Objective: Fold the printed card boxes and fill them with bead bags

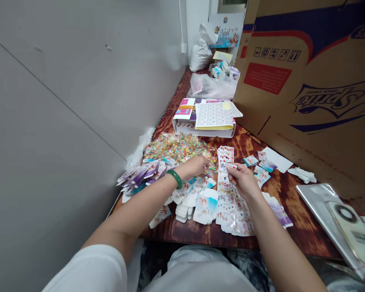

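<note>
My left hand (197,165), with a green bangle on its wrist, reaches into a heap of small colourful clear packets (178,148); its fingers are curled into the pile and partly hidden. My right hand (241,177) pinches a small sticker sheet (226,165) between thumb and fingers. A fanned stack of nail-sticker sheets (225,154) stands just beyond it. Below both hands lie rows of printed sheets (234,211) and white backing cards (205,202). Purple cards (141,174) are spread at the left.
A wooden table (292,227) runs along a grey wall. A flat white box with printed sheets (211,119) sits farther back, with plastic bags (211,85) behind it. A large cardboard box (316,81) stands at right. A remote in plastic (349,227) lies at near right.
</note>
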